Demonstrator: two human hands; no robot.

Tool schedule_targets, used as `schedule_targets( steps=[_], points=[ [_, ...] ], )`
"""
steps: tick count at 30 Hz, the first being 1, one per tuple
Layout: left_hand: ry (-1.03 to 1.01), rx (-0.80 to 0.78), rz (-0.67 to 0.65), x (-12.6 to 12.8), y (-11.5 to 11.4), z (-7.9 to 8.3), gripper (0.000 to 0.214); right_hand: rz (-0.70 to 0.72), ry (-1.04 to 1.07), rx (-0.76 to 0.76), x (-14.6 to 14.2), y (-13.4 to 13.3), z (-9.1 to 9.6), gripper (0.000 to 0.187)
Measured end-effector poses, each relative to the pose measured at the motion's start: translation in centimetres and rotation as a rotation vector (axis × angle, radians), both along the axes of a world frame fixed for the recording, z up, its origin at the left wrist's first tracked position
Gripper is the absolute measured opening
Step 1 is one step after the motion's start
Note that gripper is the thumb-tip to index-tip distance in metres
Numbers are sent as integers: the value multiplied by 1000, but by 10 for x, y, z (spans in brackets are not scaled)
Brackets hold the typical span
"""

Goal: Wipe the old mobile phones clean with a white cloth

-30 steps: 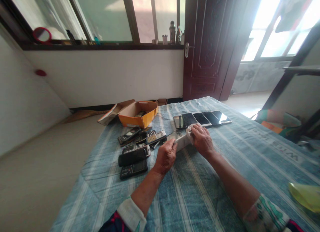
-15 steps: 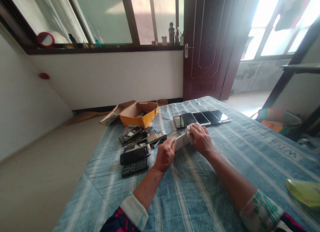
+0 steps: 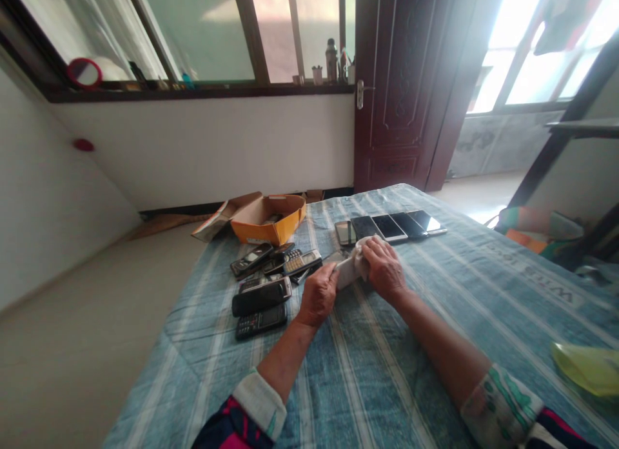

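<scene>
Fingers of the left hand grip one end of a pale flat device, seemingly to steady it, while those of the right hand hold a white cloth bunched against its other end. The device is nearer the wearer than the orange box and to its right. Just in front of the box lies a loose heap of phones; to its right, a neat row of phones, perhaps kept apart from the heap. The box stands open, its flap out to the left; something dark inside is too small to tell.
</scene>
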State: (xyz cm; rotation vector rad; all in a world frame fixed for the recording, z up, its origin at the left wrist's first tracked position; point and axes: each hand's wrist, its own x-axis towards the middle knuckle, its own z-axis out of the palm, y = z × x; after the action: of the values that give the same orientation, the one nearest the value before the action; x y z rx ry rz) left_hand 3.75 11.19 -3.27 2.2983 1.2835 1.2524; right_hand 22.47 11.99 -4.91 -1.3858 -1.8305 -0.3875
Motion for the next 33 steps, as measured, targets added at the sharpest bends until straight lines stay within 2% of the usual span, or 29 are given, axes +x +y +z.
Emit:
schedule_targets(
  steps=[4, 9, 11, 19, 23, 29, 33],
  points=[
    [-14, -13, -9, 0, 1, -2, 24, -46, 51, 10, 6, 1, -1, 33],
    [-48, -35, -28, 1, -1, 2, 28, 141, -90, 22, -21, -12, 1, 34],
    [-47, -50, -26, 1, -2, 4, 29, 169, -88, 7, -24, -12, 1, 35],
    [-28, -30, -7, 1, -2, 0, 24, 28, 36, 31, 4, -2, -4, 38],
    [-40, -33, -23, 2, -3, 0, 24, 27, -36, 77, -3, -10, 0, 33],
    [-70, -60, -42, 3, -4, 2, 26, 132, -130, 72, -18, -20, 5, 32],
    [-48, -56, -22, 2, -3, 2, 22, 57, -75, 51, -8, -15, 5, 33]
  ],
)
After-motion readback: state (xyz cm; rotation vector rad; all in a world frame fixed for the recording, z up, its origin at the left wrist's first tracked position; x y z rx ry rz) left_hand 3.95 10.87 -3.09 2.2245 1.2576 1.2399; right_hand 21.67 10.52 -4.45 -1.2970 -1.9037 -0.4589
